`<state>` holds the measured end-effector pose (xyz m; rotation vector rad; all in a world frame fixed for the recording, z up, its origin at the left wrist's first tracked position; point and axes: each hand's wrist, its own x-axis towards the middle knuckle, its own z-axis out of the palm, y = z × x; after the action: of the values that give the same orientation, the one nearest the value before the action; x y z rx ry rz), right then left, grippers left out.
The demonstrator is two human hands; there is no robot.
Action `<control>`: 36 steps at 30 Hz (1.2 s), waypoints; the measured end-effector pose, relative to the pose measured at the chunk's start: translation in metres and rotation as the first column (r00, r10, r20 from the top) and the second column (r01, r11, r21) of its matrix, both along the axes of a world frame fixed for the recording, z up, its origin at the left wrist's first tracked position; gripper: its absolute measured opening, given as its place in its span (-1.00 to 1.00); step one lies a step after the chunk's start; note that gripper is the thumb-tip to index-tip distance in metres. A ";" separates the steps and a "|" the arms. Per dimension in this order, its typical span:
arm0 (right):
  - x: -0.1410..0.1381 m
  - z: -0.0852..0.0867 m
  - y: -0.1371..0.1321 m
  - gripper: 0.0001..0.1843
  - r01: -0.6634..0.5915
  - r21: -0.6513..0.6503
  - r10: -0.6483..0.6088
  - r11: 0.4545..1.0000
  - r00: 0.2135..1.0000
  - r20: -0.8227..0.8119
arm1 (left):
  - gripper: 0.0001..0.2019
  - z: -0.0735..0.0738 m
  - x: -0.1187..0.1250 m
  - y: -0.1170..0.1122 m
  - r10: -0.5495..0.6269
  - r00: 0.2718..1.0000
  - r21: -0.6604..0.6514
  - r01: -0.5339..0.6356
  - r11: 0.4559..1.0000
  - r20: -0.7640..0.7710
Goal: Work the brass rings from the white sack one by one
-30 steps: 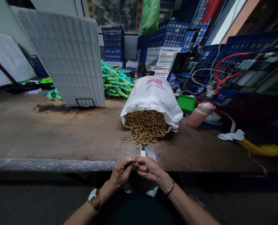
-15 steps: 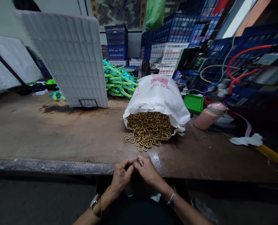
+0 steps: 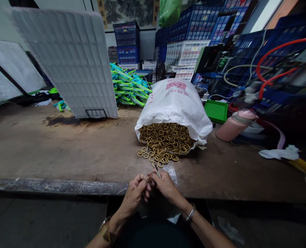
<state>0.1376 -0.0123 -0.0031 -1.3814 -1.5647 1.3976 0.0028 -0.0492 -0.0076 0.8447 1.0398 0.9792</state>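
My left hand (image 3: pixel 134 192) and my right hand (image 3: pixel 164 184) meet at the table's near edge, fingers curled together. Between the fingertips sits a small brass ring (image 3: pixel 149 179), pinched by my left hand. My right hand grips a thin metal tool (image 3: pixel 156 168) whose tip sticks up toward the table. Just beyond the hands, a white sack (image 3: pixel 177 103) lies on its side with its mouth toward me. Brass rings (image 3: pixel 165 136) fill the mouth, and several have spilled onto the brown table (image 3: pixel 65 151).
A white gridded panel (image 3: pixel 70 58) leans at the back left. Green and blue plastic parts (image 3: pixel 129 88) are piled behind it. A green box (image 3: pixel 216 111), a pink bottle (image 3: pixel 235 124), hoses and stacked crates stand at the right.
The hands stay together at the table edge with small finger shifts. The tool in my right hand tilts differently. The view has shifted slightly closer to the sack.
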 end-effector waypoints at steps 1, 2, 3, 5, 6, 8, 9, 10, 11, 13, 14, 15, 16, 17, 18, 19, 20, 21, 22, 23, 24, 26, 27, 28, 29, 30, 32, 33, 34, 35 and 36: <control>0.001 0.000 0.000 -0.77 0.000 0.076 -0.006 0.997 0.996 0.085 | -0.67 0.000 0.000 0.000 0.018 1.000 -0.001 -0.018 1.000 0.013; 0.003 0.000 -0.001 -0.80 -0.037 0.151 0.009 0.988 0.984 0.177 | -0.67 0.000 0.001 0.000 0.034 0.999 0.002 -0.034 0.999 0.022; 0.004 0.000 -0.002 -0.82 -0.101 0.206 0.045 0.973 0.964 0.263 | -0.68 0.000 0.001 0.000 0.046 0.999 0.010 -0.046 0.999 0.024; 0.005 0.001 -0.006 -0.81 -0.230 0.245 0.123 0.942 0.914 0.387 | -0.68 0.000 0.001 0.001 0.059 0.998 0.032 -0.059 0.998 0.007; 0.005 0.001 -0.007 -0.78 -0.274 0.249 0.146 0.929 0.888 0.436 | -0.69 -0.001 0.001 0.002 0.059 0.998 0.041 -0.058 0.997 -0.010; 0.004 0.001 -0.008 -0.71 -0.325 0.255 0.156 0.911 0.843 0.516 | -0.69 -0.001 0.001 0.003 0.059 0.997 0.049 -0.056 0.997 -0.046; 0.003 0.000 -0.008 -0.70 -0.340 0.256 0.155 0.905 0.823 0.547 | -0.69 -0.001 0.001 0.003 0.059 0.997 0.050 -0.056 0.997 -0.059; 0.002 0.000 -0.008 -0.69 -0.351 0.252 0.153 0.902 0.805 0.573 | -0.69 -0.001 0.001 0.003 0.058 0.996 0.052 -0.055 0.997 -0.068; 0.002 0.000 -0.007 -0.68 -0.360 0.246 0.154 0.900 0.789 0.594 | -0.68 -0.001 0.001 0.003 0.057 0.996 0.057 -0.053 0.997 -0.072; 0.001 0.001 -0.006 -0.68 -0.369 0.238 0.150 0.898 0.767 0.624 | -0.68 -0.001 0.001 0.003 0.059 0.995 0.076 -0.053 0.996 -0.075; 0.001 0.001 -0.005 -0.68 -0.372 0.236 0.149 0.898 0.761 0.632 | -0.68 -0.001 0.000 0.003 0.061 0.995 0.088 -0.054 0.995 -0.076; 0.001 0.002 -0.005 -0.69 -0.375 0.235 0.151 0.897 0.758 0.635 | -0.69 -0.001 0.000 0.002 0.063 0.995 0.100 -0.055 0.993 -0.077; 0.001 0.003 -0.005 -0.70 -0.378 0.229 0.154 0.897 0.754 0.639 | -0.69 -0.002 0.000 0.002 0.064 0.995 0.107 -0.056 0.993 -0.077; 0.000 0.004 -0.004 -0.72 -0.379 0.219 0.159 0.899 0.749 0.644 | -0.70 -0.003 0.000 0.002 0.063 0.995 0.108 -0.055 0.993 -0.074; -0.001 0.005 -0.004 -0.74 -0.380 0.207 0.162 0.902 0.741 0.651 | -0.70 -0.003 -0.001 0.002 0.061 0.996 0.102 -0.054 0.993 -0.065; -0.003 0.006 -0.004 -0.76 -0.379 0.195 0.163 0.905 0.731 0.663 | -0.71 -0.004 -0.002 0.002 0.059 0.997 0.091 -0.054 0.994 -0.051; -0.005 0.006 -0.003 -0.79 -0.379 0.186 0.161 0.907 0.718 0.677 | -0.72 -0.004 -0.003 0.002 0.060 0.998 0.077 -0.057 0.995 -0.035; -0.008 0.006 -0.002 -0.80 -0.382 0.184 0.156 0.906 0.704 0.693 | -0.72 -0.004 -0.005 0.002 0.069 0.997 0.061 -0.068 0.996 -0.016; -0.011 0.006 0.001 -0.81 -0.386 0.188 0.145 0.903 0.688 0.711 | -0.73 -0.004 -0.007 0.001 0.082 0.997 0.046 -0.082 0.996 0.006; -0.013 0.005 0.004 -0.81 -0.387 0.193 0.132 0.902 0.671 0.730 | -0.74 -0.003 -0.009 -0.001 0.092 0.995 0.035 -0.093 0.995 0.026; -0.015 0.004 0.008 -0.80 -0.382 0.193 0.114 0.904 0.650 0.751 | -0.75 -0.001 -0.011 -0.003 0.094 0.995 0.026 -0.096 0.995 0.045; -0.017 0.002 0.019 -0.74 -0.360 0.191 0.070 0.913 0.599 0.797 | -0.78 0.002 -0.013 -0.009 0.060 0.993 0.008 -0.061 0.998 0.098; -0.018 0.002 0.025 -0.72 -0.349 0.192 0.047 0.917 0.575 0.817 | -0.79 0.003 -0.014 -0.012 0.036 0.991 0.002 -0.036 0.999 0.132; -0.018 0.002 0.031 -0.70 -0.344 0.203 0.025 0.917 0.558 0.830 | -0.80 0.005 -0.015 -0.015 0.020 0.985 -0.003 -0.020 1.000 0.171; -0.019 0.002 0.038 -0.70 -0.343 0.225 0.000 0.912 0.549 0.836 | -0.79 0.005 -0.016 -0.016 0.021 0.977 -0.011 -0.019 1.000 0.210; -0.020 0.003 0.044 -0.71 -0.342 0.253 -0.028 0.905 0.547 0.837 | -0.79 0.006 -0.017 -0.016 0.038 0.969 -0.023 -0.034 0.999 0.245; -0.023 0.006 0.056 -0.72 -0.340 0.309 -0.079 0.888 0.550 0.832 | -0.79 0.005 -0.019 -0.014 0.105 0.950 -0.058 -0.092 0.994 0.293; -0.026 0.007 0.062 -0.71 -0.339 0.330 -0.101 0.881 0.547 0.831 | -0.80 0.004 -0.020 -0.012 0.138 0.941 -0.082 -0.119 0.990 0.309; -0.030 0.008 0.067 -0.70 -0.340 0.344 -0.118 0.876 0.539 0.834 | -0.81 0.003 -0.022 -0.010 0.165 0.931 -0.106 -0.137 0.985 0.325; -0.034 0.009 0.073 -0.69 -0.343 0.345 -0.127 0.874 0.524 0.842 | -0.83 0.001 -0.023 -0.008 0.187 0.920 -0.126 -0.152 0.980 0.344; -0.038 0.009 0.078 -0.69 -0.347 0.336 -0.127 0.875 0.506 0.853 | -0.84 0.000 -0.025 -0.007 0.203 0.907 -0.143 -0.160 0.977 0.370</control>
<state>0.0996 0.0658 0.0064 -1.7677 -2.4506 0.1857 -0.0219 -0.0558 -0.0077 0.4430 0.8324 1.1791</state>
